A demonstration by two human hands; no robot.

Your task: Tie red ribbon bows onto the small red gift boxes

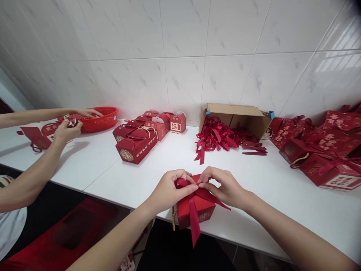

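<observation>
A red gift box [197,210] sits at the front edge of the white table, partly over the edge. Across its top lies a dark red ribbon [194,218], one tail hanging down the front and another pointing right. My left hand [177,186] pinches the ribbon between thumb and fingers, a loop showing in its grip. Close against it, my right hand [221,186] has thumb and index finger pressed together on the ribbon at the knot. The fingers hide the knot itself. A twisted gold cord [173,218] dangles at the box's left side.
Several closed red boxes [138,145] stand at centre left. An open cardboard box [237,110] spills ribbons [216,133]. Ribboned red boxes [332,165] are piled at right. At left, a co-worker's hands [66,130] are near a red basin [105,120] and an open box [39,137].
</observation>
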